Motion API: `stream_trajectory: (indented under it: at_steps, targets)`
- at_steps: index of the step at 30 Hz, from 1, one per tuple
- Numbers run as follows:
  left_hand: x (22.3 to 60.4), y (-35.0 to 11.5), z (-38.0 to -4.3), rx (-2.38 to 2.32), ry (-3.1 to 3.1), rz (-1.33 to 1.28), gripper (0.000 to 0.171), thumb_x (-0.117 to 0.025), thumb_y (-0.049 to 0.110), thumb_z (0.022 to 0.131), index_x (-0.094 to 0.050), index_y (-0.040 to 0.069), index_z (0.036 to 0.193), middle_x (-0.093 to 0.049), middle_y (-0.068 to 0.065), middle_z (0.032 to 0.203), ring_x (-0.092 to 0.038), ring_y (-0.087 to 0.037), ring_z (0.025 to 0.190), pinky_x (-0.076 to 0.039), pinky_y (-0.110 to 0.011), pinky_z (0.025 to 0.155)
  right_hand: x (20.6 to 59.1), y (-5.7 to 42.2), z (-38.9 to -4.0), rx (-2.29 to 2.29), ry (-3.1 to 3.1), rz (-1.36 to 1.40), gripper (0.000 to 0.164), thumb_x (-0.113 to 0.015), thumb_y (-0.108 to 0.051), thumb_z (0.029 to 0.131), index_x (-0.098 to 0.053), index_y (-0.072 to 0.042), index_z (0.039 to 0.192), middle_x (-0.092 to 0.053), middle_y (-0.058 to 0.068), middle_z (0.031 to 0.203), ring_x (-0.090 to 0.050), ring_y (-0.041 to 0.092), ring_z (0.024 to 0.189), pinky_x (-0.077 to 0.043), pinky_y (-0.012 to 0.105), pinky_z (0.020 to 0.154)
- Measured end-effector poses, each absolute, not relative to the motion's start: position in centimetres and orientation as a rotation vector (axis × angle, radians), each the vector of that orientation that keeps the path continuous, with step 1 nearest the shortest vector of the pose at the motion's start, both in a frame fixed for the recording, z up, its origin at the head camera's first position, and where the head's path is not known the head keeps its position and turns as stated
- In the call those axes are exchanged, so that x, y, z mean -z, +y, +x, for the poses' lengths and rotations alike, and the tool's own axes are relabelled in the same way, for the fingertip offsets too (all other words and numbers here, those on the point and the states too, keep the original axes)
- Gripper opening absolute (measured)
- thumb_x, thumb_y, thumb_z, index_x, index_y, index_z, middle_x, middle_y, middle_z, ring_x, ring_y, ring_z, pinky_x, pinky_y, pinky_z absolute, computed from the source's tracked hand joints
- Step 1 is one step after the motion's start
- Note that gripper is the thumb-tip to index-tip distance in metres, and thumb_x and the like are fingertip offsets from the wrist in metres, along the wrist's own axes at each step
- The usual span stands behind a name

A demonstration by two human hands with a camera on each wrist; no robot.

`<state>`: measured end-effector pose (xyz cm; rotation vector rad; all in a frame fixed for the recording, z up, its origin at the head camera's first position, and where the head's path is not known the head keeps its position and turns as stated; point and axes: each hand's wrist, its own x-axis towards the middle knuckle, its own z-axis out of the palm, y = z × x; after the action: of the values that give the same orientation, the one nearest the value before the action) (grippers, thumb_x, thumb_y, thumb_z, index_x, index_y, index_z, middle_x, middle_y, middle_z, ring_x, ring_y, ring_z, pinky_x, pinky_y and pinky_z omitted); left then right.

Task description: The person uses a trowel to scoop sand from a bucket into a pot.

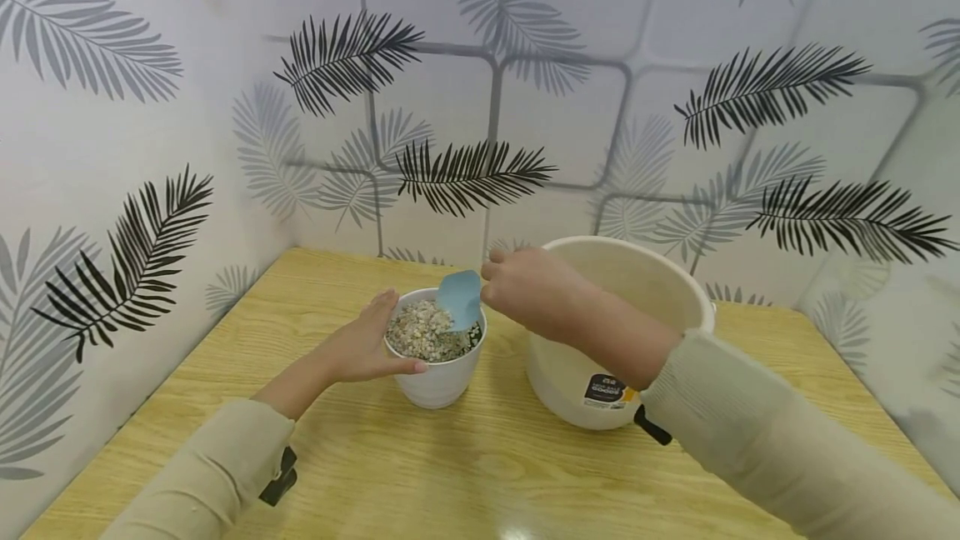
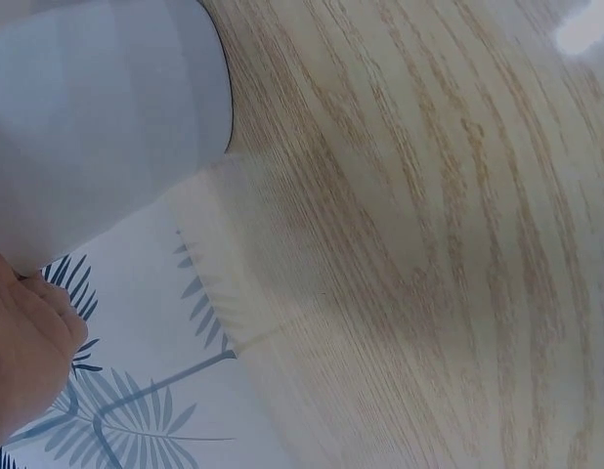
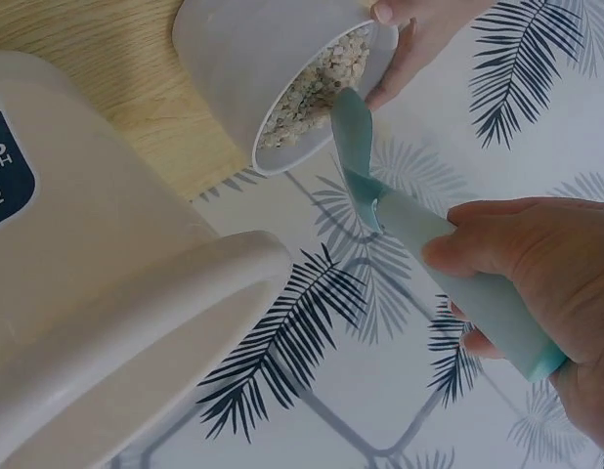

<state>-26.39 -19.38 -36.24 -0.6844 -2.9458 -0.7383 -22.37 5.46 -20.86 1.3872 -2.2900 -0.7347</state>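
A white pot (image 1: 435, 384) stands on the table, filled near its rim with pale, coarse granules (image 1: 422, 332). My left hand (image 1: 367, 344) holds the pot at its left side, thumb along the front and fingers toward the back of the rim. My right hand (image 1: 528, 290) grips a light-blue garden trowel (image 1: 460, 298) above the pot's right side. In the right wrist view, the fingers wrap round the trowel's thick handle (image 3: 468, 293). The blade (image 3: 353, 137) tips down at the granules, its edge right at their surface.
A large cream bucket (image 1: 558, 373) with a dark label stands right of the pot, under my right forearm. The wood-grain table (image 1: 360, 457) meets a leaf-patterned wall covering (image 1: 450, 107) at the back. Black straps (image 1: 279, 477) sit at both cuffs.
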Motion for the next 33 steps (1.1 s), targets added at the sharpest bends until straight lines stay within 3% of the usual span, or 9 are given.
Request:
stream_trajectory:
  at_steps: [18, 25, 33]
  targets:
    - [36.2, -19.3, -26.2, 0.736, -2.955, -0.679, 0.118, -0.065, 0.063, 0.073, -0.006, -0.01, 0.145, -0.007, -0.03, 0.152, -0.009, -0.045, 0.14, -0.018, -0.056, 0.112, 21.4, 6.8, -21.9, 0.769, -2.209, 1.349, 0.014, -0.066, -0.005, 0.08, -0.068, -0.017, 0.073, -0.061, -0.001, 0.074, -0.054, 0.016, 0.066, -0.047, 0.024, 0.054]
    - [36.2, -19.3, -26.3, 0.735, -2.965, -0.671, 0.117, -0.066, 0.062, 0.074, -0.006, -0.009, 0.146, -0.006, -0.028, 0.153, -0.008, -0.043, 0.141, -0.017, -0.055, 0.113, 22.1, 7.3, -22.2, 0.63, -2.264, 1.33, 0.012, -0.067, -0.002, 0.078, -0.068, -0.014, 0.077, -0.06, 0.0, 0.075, -0.056, 0.015, 0.068, -0.045, 0.024, 0.048]
    - [36.5, -19.3, -26.3, 0.789, -2.959, -0.663, 0.118, -0.067, 0.06, 0.074, -0.004, -0.008, 0.146, -0.004, -0.028, 0.153, -0.007, -0.044, 0.141, -0.017, -0.058, 0.112, 25.0, 6.9, -22.6, 0.304, -2.357, 1.341, 0.008, -0.065, -0.002, 0.079, -0.07, -0.008, 0.081, -0.06, 0.002, 0.072, -0.05, 0.01, 0.059, -0.037, 0.015, 0.043]
